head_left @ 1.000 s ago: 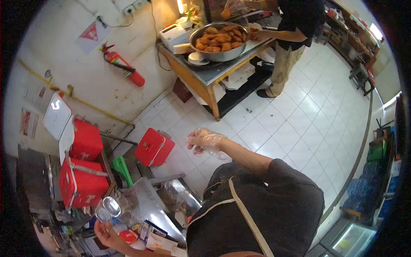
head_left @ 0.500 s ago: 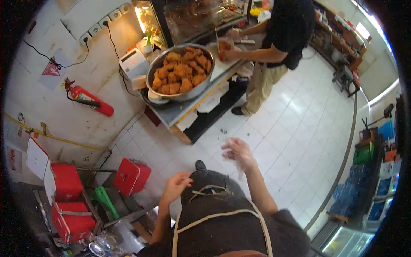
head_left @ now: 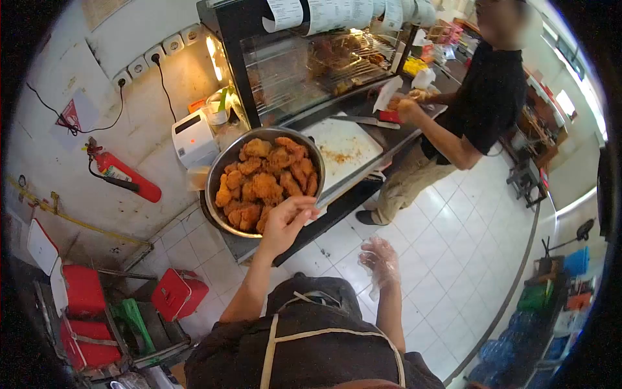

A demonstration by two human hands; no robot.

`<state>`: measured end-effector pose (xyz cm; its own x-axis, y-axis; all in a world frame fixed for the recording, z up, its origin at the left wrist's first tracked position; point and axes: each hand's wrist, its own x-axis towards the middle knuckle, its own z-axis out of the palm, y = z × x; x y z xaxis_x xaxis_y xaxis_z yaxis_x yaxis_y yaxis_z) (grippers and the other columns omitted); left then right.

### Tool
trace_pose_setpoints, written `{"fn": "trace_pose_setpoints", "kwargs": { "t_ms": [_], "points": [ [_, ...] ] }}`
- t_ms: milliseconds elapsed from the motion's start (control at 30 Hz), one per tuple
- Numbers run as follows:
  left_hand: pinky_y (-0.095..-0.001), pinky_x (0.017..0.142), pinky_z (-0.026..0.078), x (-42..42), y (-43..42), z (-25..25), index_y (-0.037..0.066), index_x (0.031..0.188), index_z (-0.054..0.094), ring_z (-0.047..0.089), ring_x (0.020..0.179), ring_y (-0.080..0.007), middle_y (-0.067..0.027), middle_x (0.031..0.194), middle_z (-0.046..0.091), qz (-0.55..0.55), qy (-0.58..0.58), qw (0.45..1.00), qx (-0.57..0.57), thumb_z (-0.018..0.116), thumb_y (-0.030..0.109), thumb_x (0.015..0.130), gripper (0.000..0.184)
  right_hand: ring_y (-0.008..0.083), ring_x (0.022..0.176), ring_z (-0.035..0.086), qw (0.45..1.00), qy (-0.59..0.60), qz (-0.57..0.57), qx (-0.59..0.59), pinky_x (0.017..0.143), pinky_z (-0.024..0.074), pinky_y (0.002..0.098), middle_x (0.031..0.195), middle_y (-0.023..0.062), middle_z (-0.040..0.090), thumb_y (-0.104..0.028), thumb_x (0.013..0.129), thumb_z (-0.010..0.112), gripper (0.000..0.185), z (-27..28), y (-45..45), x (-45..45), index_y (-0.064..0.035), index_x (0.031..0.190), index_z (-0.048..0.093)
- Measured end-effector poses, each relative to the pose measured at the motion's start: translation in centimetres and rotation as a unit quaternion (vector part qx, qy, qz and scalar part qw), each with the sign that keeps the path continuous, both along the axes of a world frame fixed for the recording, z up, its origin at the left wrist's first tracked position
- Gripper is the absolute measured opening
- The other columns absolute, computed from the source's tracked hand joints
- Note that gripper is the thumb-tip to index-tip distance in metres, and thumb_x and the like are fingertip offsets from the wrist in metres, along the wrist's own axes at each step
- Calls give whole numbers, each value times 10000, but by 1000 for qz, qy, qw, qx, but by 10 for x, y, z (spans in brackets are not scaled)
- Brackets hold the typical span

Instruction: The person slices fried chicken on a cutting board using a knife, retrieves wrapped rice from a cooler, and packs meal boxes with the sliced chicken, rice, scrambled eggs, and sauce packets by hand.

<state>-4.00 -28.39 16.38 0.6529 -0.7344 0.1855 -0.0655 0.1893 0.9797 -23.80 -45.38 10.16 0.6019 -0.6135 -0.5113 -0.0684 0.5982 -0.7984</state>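
Note:
A large metal bowl (head_left: 217, 219) full of fried chicken pieces (head_left: 265, 185) stands on the near end of the counter. My bare left hand (head_left: 285, 223) is at the bowl's front right rim, its fingers loosely bent with a gap at the thumb and nothing visible between them. Whether it touches the rim I cannot tell. My right hand (head_left: 381, 262), in a clear plastic glove, hangs over the floor right of my apron (head_left: 311, 353). Its fingers are slightly curled and apart, holding nothing.
Behind the bowl are a white cutting board (head_left: 346, 149) with crumbs, a knife (head_left: 369, 121) and a glass display case (head_left: 291, 78). A co-worker (head_left: 479, 97) at the counter holds white paper. A fire extinguisher (head_left: 126, 172) hangs left; red boxes (head_left: 178, 295) sit lower left.
The bowl and counter appear nearer. My left hand has risen from beside my apron to the bowl's rim. My gloved hand is lower in view, and the co-worker has shifted right.

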Motion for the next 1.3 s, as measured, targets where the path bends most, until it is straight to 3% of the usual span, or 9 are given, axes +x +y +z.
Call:
{"fn": "trace_pose_setpoints", "kwargs": {
  "t_ms": [300, 600, 867, 933, 1000, 1100, 1167, 1233, 1300],
  "points": [
    [-287, 802, 504, 69, -118, -8, -24, 1111, 587, 633, 894, -146, -96, 958, 654, 95, 28, 995, -21, 566, 82, 929, 211, 217, 655, 618, 992, -7, 100, 75, 593, 536, 339, 837, 106, 636, -259, 842, 674, 303, -76, -143, 97, -65, 1038, 551],
    [-265, 771, 488, 78, -204, -12, 6, 1070, 595, 598, 832, -106, -31, 903, 621, 259, 60, 964, -2, 608, 20, 886, 185, 220, 664, 616, 971, 7, 232, 56, 608, 546, 361, 800, 109, 632, -162, 844, 656, 204, -53, -296, 194, -82, 988, 535],
    [-247, 786, 482, 45, -247, -59, 4, 1074, 595, 591, 849, -92, -34, 933, 626, 196, 171, 963, 69, 625, 45, 867, 214, 219, 668, 618, 950, -13, 298, 95, 621, 553, 364, 773, 103, 631, -140, 832, 667, 223, -58, -315, 240, -74, 999, 534],
    [-255, 789, 485, 47, -254, -77, -2, 1082, 592, 599, 849, -103, -46, 933, 634, 142, 170, 973, 67, 632, 66, 868, 229, 229, 738, 638, 952, 0, 301, 54, 624, 552, 354, 945, 114, 616, -235, 863, 657, 300, -47, -302, 245, -57, 1068, 532],
    [-300, 807, 494, 50, -265, -58, -15, 1131, 568, 619, 877, -159, -105, 1009, 637, 70, 114, 977, 167, 670, 155, 858, 337, 248, 1015, 602, 938, -45, 343, -27, 798, 516, 352, 1225, 137, 534, -409, 909, 588, 516, -34, -290, 236, -35, 1249, 484],
    [-333, 834, 492, 48, -299, -121, -13, 1181, 541, 613, 957, -212, -157, 1111, 606, 197, 39, 970, 135, 710, 219, 831, 453, 239, 1212, 468, 928, -75, 364, -41, 985, 383, 358, 1340, 135, 467, -501, 928, 505, 653, -25, -286, 227, -25, 1364, 400],
    [-335, 858, 483, 59, -308, -111, -13, 1221, 515, 587, 1030, -246, -167, 1179, 574, 226, 49, 956, 183, 739, 223, 796, 535, 229, 1286, 373, 906, -129, 403, -6, 1059, 272, 359, 1404, 120, 419, -581, 909, 470, 774, -44, -293, 216, -22, 1424, 327],
    [-327, 839, 488, 75, -311, -110, -5, 1194, 541, 595, 1009, -238, -168, 1165, 579, 317, -206, 920, 104, 752, 194, 764, 519, 218, 1274, 390, 888, -174, 424, 33, 1057, 283, 366, 1399, 114, 428, -620, 863, 513, 825, -30, -297, 201, -10, 1399, 365],
    [-314, 814, 492, 91, -307, -131, 9, 1159, 572, 610, 951, -204, -154, 1122, 602, 229, -214, 945, 95, 758, 177, 743, 486, 241, 1252, 428, 881, -169, 440, 36, 1043, 324, 388, 1393, 123, 431, -675, 812, 529, 917, 13, -292, 195, -3, 1408, 340]
  ]
}}
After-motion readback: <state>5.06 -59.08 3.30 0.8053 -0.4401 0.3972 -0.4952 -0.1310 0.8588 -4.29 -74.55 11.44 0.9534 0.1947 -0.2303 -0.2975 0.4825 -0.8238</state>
